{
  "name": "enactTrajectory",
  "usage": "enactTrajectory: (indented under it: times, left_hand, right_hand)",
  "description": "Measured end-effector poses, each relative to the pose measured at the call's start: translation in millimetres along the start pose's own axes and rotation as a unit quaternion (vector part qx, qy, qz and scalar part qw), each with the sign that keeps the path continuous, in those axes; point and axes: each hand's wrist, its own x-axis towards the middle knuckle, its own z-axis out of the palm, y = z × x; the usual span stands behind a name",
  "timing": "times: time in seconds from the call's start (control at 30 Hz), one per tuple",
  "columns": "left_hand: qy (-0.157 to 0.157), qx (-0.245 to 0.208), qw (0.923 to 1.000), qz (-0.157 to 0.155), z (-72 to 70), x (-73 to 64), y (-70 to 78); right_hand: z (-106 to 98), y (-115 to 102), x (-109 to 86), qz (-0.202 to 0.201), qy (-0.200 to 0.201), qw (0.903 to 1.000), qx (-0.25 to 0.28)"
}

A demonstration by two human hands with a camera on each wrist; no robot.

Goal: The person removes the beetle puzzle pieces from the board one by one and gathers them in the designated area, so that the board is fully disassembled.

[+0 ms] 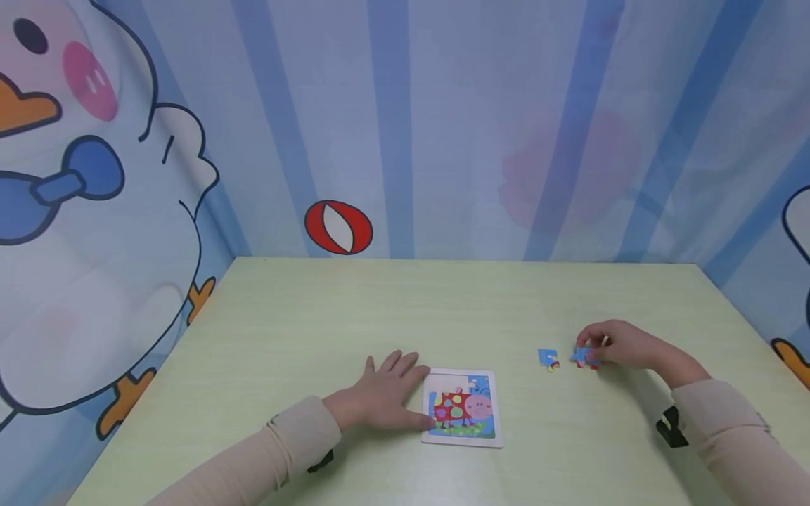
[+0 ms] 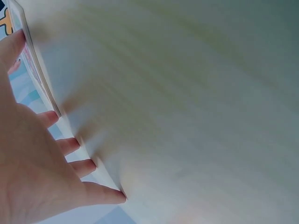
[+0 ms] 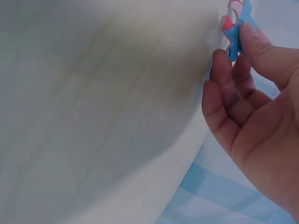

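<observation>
A white-framed jigsaw puzzle (image 1: 462, 441) lies on the table, partly filled with a pig in a red spotted costume; its upper left shows bare backing. My left hand (image 1: 387, 395) is spread at the frame's left side, thumb on the lower left edge and a fingertip at the upper left corner. To the right, my right hand (image 1: 623, 344) pinches a blue jigsaw piece (image 1: 583, 357) with pink and red parts between thumb and fingers. The right wrist view shows this piece (image 3: 237, 32) tilted up at the fingertips. A second, mostly blue piece (image 1: 548, 358) lies just left of it.
The pale wooden table (image 1: 354, 302) ends at a striped blue cloth backdrop (image 1: 443, 126) along the back. A cartoon bird (image 1: 114, 267) is printed on the cloth at the left, and a red and white ball (image 1: 338, 228) behind the table.
</observation>
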Motion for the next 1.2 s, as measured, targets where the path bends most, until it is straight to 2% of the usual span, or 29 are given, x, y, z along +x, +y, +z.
enactTrajectory:
  times: [0.53, 1.2]
  left_hand:
    - [-0.002, 0.005, 1.0000, -0.002, 0.1, -0.5, 1.4]
    - [-0.004, 0.004, 1.0000, -0.005, -2.1, -0.8, 1.8]
  right_hand:
    - [6.0, -1.4, 3.8, 0.032, -0.002, 0.9993, -0.017]
    - [0.3, -8.7, 3.7, 0.014, 0.007, 0.9998, -0.014]
